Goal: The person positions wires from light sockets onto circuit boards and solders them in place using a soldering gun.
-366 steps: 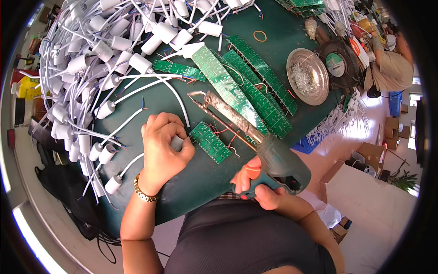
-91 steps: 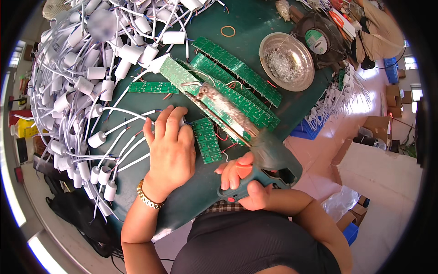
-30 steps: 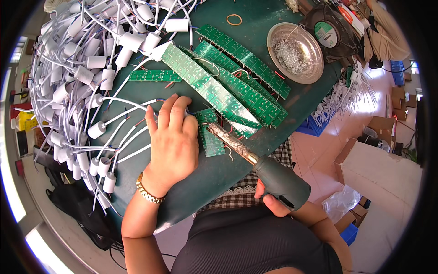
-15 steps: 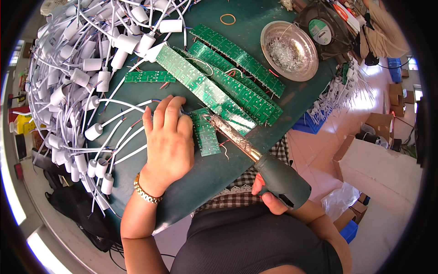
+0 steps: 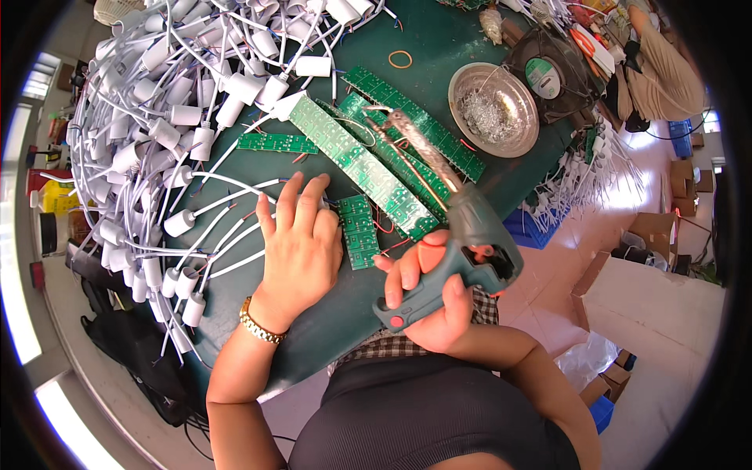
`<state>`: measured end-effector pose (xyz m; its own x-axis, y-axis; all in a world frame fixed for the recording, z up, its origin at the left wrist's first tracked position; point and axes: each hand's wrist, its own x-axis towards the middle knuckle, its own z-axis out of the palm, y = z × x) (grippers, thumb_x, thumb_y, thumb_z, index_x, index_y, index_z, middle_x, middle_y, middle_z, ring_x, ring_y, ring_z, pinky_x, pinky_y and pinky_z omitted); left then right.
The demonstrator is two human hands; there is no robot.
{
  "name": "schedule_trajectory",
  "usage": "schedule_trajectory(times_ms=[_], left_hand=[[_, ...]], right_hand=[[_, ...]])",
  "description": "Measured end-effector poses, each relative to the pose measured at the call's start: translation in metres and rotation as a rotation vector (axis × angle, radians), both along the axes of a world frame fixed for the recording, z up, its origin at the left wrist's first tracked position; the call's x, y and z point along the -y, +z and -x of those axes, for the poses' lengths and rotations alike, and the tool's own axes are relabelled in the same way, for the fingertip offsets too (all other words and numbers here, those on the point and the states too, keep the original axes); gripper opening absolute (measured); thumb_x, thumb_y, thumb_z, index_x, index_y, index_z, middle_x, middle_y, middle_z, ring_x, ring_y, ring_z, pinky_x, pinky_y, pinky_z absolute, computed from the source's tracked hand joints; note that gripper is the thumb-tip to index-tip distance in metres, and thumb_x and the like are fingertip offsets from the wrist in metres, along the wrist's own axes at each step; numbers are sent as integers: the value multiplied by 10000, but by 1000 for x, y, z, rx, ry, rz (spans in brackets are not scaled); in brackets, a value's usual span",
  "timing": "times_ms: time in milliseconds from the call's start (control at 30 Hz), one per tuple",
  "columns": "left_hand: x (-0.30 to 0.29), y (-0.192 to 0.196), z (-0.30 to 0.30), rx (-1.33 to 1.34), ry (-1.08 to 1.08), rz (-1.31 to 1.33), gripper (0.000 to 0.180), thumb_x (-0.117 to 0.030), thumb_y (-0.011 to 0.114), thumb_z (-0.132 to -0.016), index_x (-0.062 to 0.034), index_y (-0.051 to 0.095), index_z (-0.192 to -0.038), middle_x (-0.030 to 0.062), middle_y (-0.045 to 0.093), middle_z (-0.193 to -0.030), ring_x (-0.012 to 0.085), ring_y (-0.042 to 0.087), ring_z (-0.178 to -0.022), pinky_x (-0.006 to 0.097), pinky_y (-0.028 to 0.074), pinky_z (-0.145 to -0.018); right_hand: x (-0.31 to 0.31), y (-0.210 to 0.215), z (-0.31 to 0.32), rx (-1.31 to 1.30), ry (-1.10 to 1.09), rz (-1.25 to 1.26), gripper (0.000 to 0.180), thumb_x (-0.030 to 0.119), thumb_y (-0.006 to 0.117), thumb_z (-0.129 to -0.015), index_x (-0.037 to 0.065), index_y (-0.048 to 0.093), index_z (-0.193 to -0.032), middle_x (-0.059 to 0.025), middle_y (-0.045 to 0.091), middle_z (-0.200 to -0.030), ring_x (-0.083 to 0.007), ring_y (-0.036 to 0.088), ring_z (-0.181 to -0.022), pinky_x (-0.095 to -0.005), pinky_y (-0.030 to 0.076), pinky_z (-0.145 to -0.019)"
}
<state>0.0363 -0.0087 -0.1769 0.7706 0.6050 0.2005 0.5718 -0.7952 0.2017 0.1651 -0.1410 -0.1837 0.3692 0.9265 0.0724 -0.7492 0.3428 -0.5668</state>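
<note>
The left hand (image 5: pixel 301 239) lies flat, fingers spread, on the dark green worktop (image 5: pixel 439 35), its fingertips at the near end of a white cable and its thumb side just beside a small green rectangular circuit board (image 5: pixel 360 231). The right hand (image 5: pixel 431 301) is wrapped tight round the grip of a teal pistol-shaped soldering gun (image 5: pixel 454 235), lifted clear of that board.

The gun's long axis runs from the grip near the person's body up and to the left, its thin metal tip (image 5: pixel 395 117) pointing away over the long green strip boards (image 5: pixel 368 168). The small board lies lengthwise, away from the person, with red wires trailing off its right edge.

My guess is that one joint is done and the next not started. A big heap of white cylindrical lamp sockets with cables (image 5: pixel 172 102) fills the left of the worktop, so plenty seems left. A round metal dish of solder scraps (image 5: pixel 493 110) sits beyond the boards.
</note>
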Motion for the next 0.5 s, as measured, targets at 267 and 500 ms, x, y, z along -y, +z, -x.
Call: schedule_trajectory(times_ms=[267,500], left_hand=[[2,-8,15,395,-42,83,550,-77,625,-749,-17,438,-1264,260,294,-1462,520,229,-1358,674,148,-1057],[-38,-9,25,411,-4,-46,635,-428,620,-871,16,448,-1291,278,256,-1469,479,274,-1334,566,236,-1066]], right_hand=[[-15,-18,15,-40,55,-6,468,294,508,-925,104,376,-1332,-100,487,-922,-278,595,-861,-527,241,-1090],[2,-25,0,126,97,-4,502,297,548,-878,134,370,-1318,-66,496,-891,-268,603,-890,-544,135,-1151]])
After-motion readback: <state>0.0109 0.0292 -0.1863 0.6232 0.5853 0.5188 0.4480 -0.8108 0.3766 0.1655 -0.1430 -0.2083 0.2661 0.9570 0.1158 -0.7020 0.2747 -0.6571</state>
